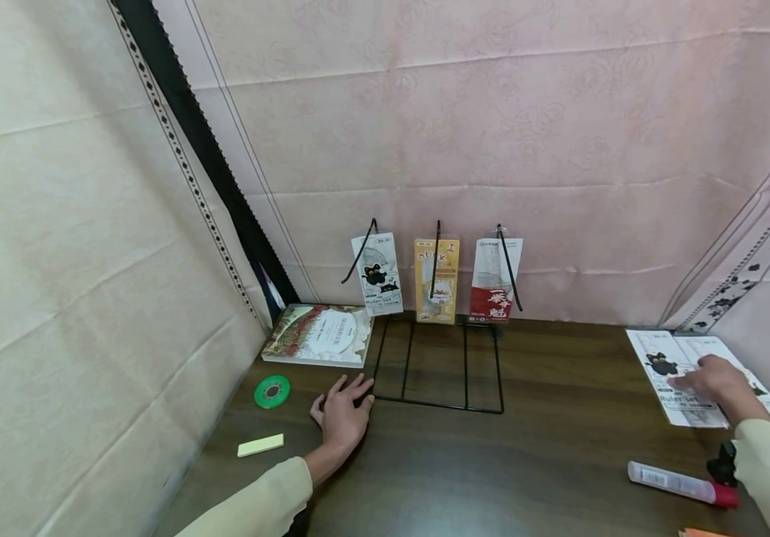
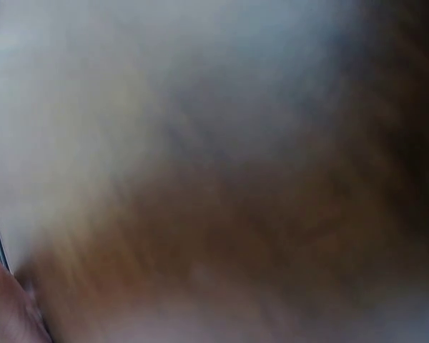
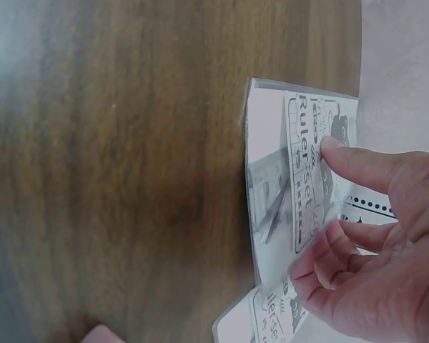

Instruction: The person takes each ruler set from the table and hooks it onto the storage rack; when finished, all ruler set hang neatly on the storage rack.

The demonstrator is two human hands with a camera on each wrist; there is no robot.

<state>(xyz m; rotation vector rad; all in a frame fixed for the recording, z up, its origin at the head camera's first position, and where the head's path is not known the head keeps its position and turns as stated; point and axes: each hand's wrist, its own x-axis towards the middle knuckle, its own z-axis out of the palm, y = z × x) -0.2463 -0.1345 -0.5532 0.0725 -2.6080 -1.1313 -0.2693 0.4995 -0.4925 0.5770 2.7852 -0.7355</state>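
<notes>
A black wire display rack (image 1: 452,406) stands at the back middle of the table. Three packets hang from its hooks: a white ruler set packet (image 1: 381,276), a yellow packet (image 1: 437,272) and a red-and-white packet (image 1: 492,283). My left hand (image 1: 343,418) is at the base's front left corner, fingers spread, thumb and index close to the wire. The left wrist view is mostly blurred. At the far right my right hand (image 1: 720,384) pinches a clear-wrapped ruler set packet (image 3: 272,200), thumb on top. Another ruler set packet (image 3: 236,321) lies beside it.
A book (image 1: 317,335) lies left of the rack. In front of it are a green disc (image 1: 272,391) and a pale yellow strip (image 1: 260,445). A white glue-stick-like tube with a red cap (image 1: 676,481) lies at right. Cloth-like walls (image 1: 492,112) border the table.
</notes>
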